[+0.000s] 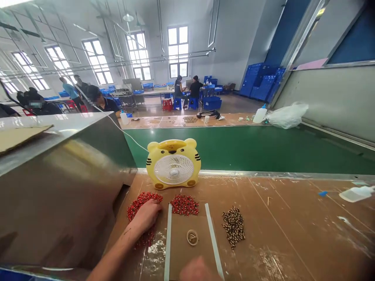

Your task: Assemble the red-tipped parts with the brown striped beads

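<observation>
My left hand rests at the right side of a large pile of small red pieces with dark ends. Its fingers point into the pile, and the back of the hand hides what they touch. My right hand is a blur at the bottom edge, over a brown board edged by two pale tape strips. A small round ring-like dish lies on that board, with something thin inside. Behind it sits a second heap of red pieces. To the right is a pile of dark and brass-coloured pieces.
A yellow animal-faced fan stands behind the piles, its white cord running up left. A metal cabinet borders the left side. A white bottle lies at the right. Beyond a green belt, a plastic bag and several people appear.
</observation>
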A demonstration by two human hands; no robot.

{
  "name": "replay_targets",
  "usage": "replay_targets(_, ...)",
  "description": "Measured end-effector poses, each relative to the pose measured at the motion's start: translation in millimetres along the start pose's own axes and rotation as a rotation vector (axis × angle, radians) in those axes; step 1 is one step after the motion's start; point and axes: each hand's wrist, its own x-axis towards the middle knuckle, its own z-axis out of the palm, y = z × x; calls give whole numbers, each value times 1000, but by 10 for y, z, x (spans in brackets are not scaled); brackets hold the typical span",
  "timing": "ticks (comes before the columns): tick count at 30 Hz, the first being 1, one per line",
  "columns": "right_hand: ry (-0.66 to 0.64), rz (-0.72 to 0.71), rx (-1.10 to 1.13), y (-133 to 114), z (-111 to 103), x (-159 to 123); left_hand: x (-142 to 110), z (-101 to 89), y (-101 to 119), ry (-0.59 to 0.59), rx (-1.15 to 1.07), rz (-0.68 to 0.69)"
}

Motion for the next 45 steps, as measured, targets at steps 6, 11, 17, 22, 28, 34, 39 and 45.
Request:
replay_targets(6,389,189,-129,433,-822,-37,5,18,-141,-114,-33,71)
replay_targets(11,99,168,-106,581,-880,151,-6,52,-197,-121,30,52)
replay_targets(17,35,-4,-86,722,-717,200,17,29,-183,-148,45,62)
replay_targets(22,78,-103,-214,664,-686,223,84,-79,163,116,-412,99)
replay_targets(28,-35,-171,-386,552,-707,385,342,78,535,72,-1195,-27)
replay_targets(34,14,-237,-323,669,-667,362,355,470,503,-48,-1666,-186)
replay_targets(39,7,-284,-356,701,-609,330,346,585,513,-130,-1948,-293)
replay_targets(45,15,-268,-416,721,-630,331,366,446,596,-135,-1949,-327)
